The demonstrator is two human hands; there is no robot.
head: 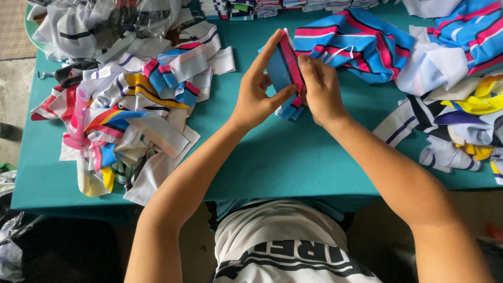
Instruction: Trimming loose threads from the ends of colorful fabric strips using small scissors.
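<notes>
Teal table (293,167) runs under everything; you sit at its near edge. Heap of striped cloth strips (126,110) lies to your left, another pile (450,78) to your right, which keeps the middle open for your hands. There your left hand (257,91) and right hand (319,89) pinch a small folded bundle of strips (285,71) from both sides, upright above the table, likely to square its edges. Fingers closed on it, left forefinger straight. Bundle: blue, pink and black stripes.

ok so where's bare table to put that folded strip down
Bare green table lies under both hands, between the left scrap pile and the right pile. Both sides and the back edge are crowded.
</notes>
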